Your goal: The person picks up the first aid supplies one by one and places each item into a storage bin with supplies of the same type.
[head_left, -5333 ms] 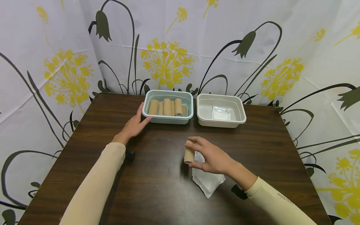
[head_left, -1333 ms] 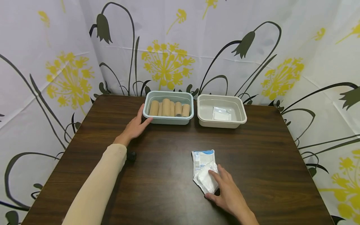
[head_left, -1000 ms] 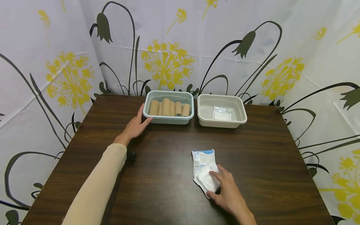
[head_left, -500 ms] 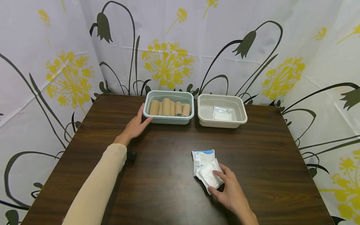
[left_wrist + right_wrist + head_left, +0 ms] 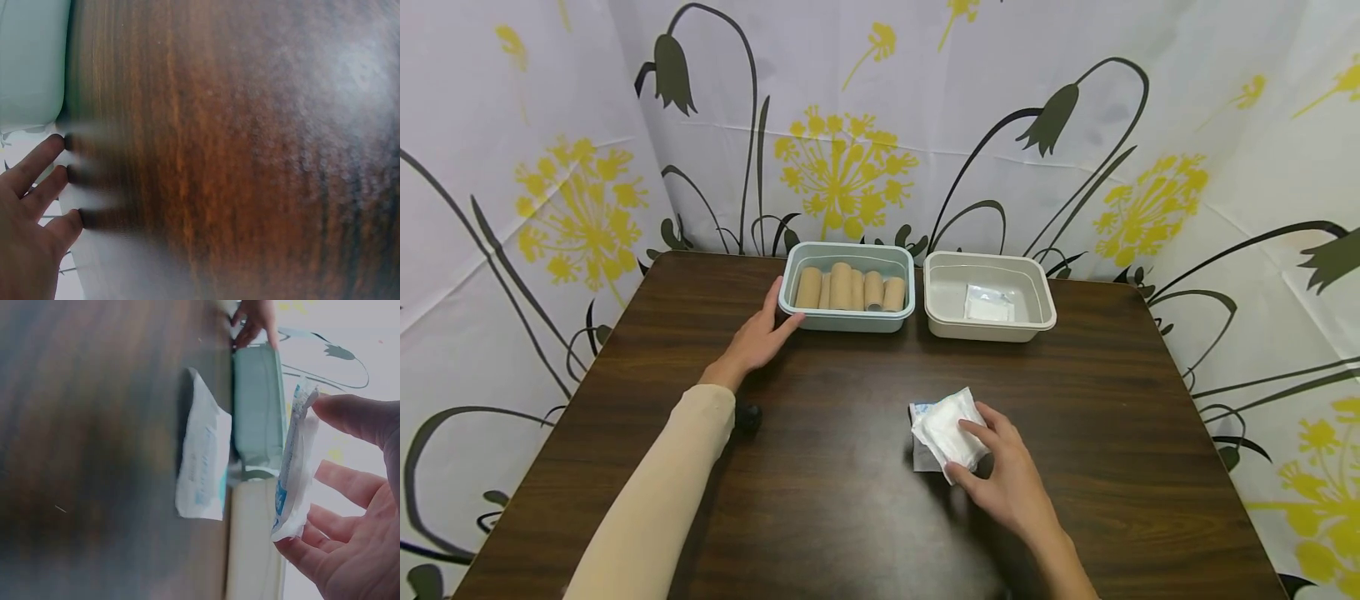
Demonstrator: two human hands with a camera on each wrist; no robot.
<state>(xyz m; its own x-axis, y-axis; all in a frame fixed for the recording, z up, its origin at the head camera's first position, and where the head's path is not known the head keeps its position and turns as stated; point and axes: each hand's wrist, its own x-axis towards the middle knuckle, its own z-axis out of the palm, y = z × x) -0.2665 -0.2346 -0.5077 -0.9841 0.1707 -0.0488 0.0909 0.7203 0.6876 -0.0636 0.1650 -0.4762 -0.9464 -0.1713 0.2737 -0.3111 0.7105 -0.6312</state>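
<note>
My right hand [image 5: 1013, 479] pinches a flat white packet [image 5: 950, 427] between thumb and fingers, above the table. In the right wrist view that packet [image 5: 295, 462] is seen nearly edge-on, with blue print on one side. Below it lies a second white-and-blue packet [image 5: 927, 458], partly covered by the held one; the right wrist view shows more of this packet [image 5: 203, 462]. My left hand [image 5: 752, 340] rests against the left end of a light blue bin [image 5: 853, 322], fingers extended and thumb at its near rim. Several cardboard tubes [image 5: 841, 287] stand or lean in that bin.
Beside the blue bin is a beige bin [image 5: 988, 332] with a white packet [image 5: 988, 304] inside. Both sit at the back of the dark wooden table [image 5: 820, 500]. A flower-print curtain [image 5: 850, 108] hangs behind and around the table.
Earlier my right hand held a cardboard tube; now another tube shows in the blue bin. Since then it has taken the upper packet and raised it off the lower one. My left hand stays put.
</note>
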